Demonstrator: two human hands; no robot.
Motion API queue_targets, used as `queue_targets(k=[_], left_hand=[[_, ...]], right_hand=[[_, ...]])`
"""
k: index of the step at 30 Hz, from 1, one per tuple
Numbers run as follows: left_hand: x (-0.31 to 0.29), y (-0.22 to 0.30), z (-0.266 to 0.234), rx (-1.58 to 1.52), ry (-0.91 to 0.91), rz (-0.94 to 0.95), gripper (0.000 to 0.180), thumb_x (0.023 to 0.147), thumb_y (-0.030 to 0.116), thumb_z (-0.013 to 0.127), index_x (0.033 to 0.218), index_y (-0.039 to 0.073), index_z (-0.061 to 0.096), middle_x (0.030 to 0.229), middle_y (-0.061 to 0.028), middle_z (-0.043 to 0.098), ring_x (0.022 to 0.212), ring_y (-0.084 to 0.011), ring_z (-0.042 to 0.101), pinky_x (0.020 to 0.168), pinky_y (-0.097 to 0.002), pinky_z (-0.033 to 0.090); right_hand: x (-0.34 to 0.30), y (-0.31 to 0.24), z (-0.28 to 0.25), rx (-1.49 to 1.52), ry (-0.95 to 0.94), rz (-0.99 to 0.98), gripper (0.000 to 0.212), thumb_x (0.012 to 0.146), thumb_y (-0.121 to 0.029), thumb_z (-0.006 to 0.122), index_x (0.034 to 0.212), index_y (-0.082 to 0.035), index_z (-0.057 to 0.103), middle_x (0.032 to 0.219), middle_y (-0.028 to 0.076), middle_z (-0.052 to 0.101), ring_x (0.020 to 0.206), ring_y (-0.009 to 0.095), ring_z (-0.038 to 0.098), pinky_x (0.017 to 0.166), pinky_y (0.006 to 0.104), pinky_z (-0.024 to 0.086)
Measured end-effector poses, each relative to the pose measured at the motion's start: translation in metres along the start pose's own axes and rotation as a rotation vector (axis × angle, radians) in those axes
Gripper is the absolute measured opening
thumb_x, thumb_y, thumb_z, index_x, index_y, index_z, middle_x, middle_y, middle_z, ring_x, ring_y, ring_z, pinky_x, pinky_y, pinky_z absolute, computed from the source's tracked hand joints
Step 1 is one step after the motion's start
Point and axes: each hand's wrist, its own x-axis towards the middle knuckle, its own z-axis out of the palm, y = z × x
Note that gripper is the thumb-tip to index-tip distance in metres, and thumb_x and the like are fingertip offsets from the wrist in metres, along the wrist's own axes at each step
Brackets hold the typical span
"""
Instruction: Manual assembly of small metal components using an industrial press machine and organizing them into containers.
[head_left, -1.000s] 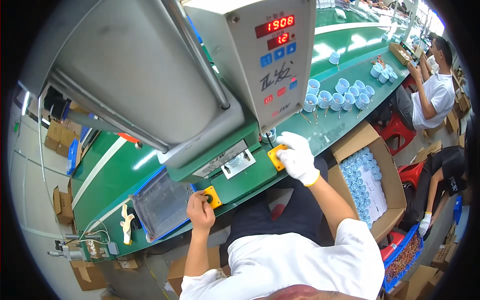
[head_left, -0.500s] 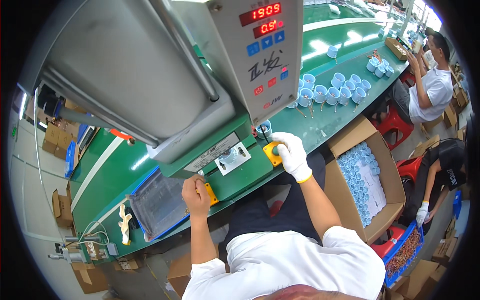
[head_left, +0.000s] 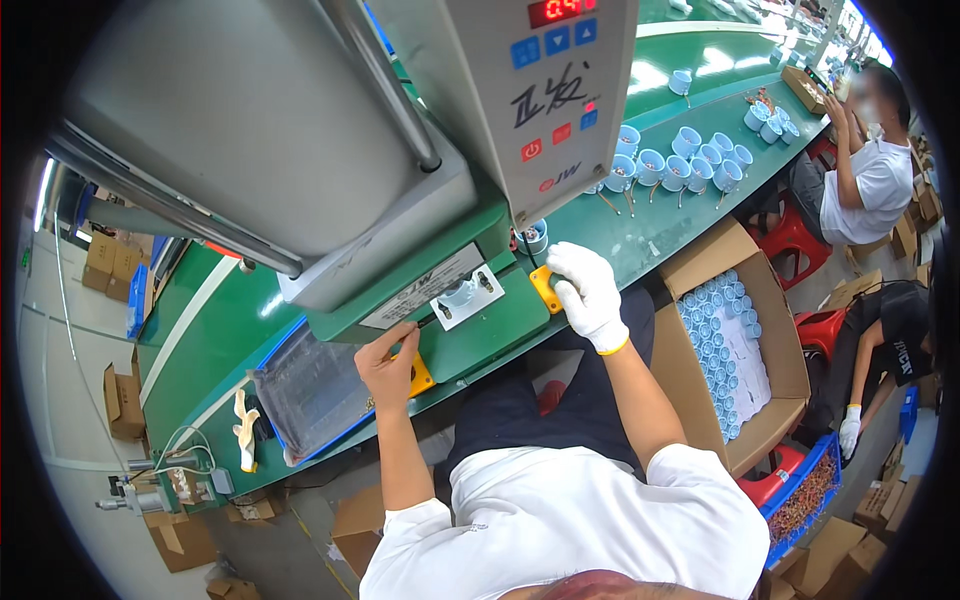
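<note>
The green press stands before me, with a white metal plate on its base and a light blue part at the plate. My bare left hand is beside the left yellow button box, its index finger and thumb stretched toward the plate; I see nothing held. In a white glove, my right hand hovers at the right yellow button box, fingers loosely extended with nothing in them. A blue cup with small parts inside stands behind that box.
Several blue cups with wires stand at right on the green table. An open carton of blue cups is beside me. Left are a blue-rimmed tray and a glove. Two people work at right.
My left hand has come off its button box and moved toward the plate, index finger extended. The right hand has lifted off its button. The view has shifted slightly.
</note>
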Motion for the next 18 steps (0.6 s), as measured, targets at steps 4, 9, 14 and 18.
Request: queue_targets(k=[4, 9, 14, 18], left_hand=[[-0.001, -0.002, -0.001, -0.145, 0.014, -0.017, 0.014, 0.088, -0.007, 0.082, 0.102, -0.008, 0.082, 0.096, -0.0114, 0.083, 0.086, -0.0148, 0.076, 0.082, -0.0265, 0.057], [0.016, 0.014, -0.003, -0.096, -0.028, 0.001, 0.013, 0.090, -0.009, 0.081, 0.103, -0.008, 0.080, 0.100, -0.0091, 0.078, 0.091, -0.0147, 0.073, 0.085, -0.0282, 0.058], [0.051, 0.032, 0.000, -0.073, 0.006, 0.059, 0.017, 0.094, -0.004, 0.082, 0.111, -0.004, 0.078, 0.105, -0.0077, 0.078, 0.097, -0.0160, 0.073, 0.088, -0.0283, 0.057], [0.072, 0.071, 0.012, -0.035, -0.248, -0.018, 0.022, 0.091, 0.004, 0.088, 0.111, 0.001, 0.081, 0.103, -0.0030, 0.079, 0.095, -0.0114, 0.071, 0.085, -0.0260, 0.056]], right_hand=[[-0.002, 0.005, 0.002, 0.027, -0.016, 0.026, 0.032, 0.088, -0.010, 0.071, 0.119, -0.003, 0.077, 0.126, 0.019, 0.076, 0.122, 0.043, 0.070, 0.109, 0.0498, 0.054], [-0.003, 0.009, 0.002, 0.035, -0.009, 0.002, 0.032, 0.089, -0.009, 0.071, 0.119, -0.003, 0.077, 0.125, 0.018, 0.077, 0.123, 0.042, 0.070, 0.109, 0.0497, 0.054], [-0.004, 0.013, 0.003, 0.064, -0.011, 0.002, 0.032, 0.088, -0.007, 0.071, 0.119, -0.003, 0.077, 0.125, 0.018, 0.077, 0.122, 0.041, 0.071, 0.109, 0.0489, 0.055], [-0.004, 0.011, 0.003, 0.107, 0.020, -0.008, 0.030, 0.089, -0.007, 0.070, 0.118, -0.002, 0.077, 0.124, 0.019, 0.077, 0.122, 0.041, 0.071, 0.108, 0.0489, 0.055]])
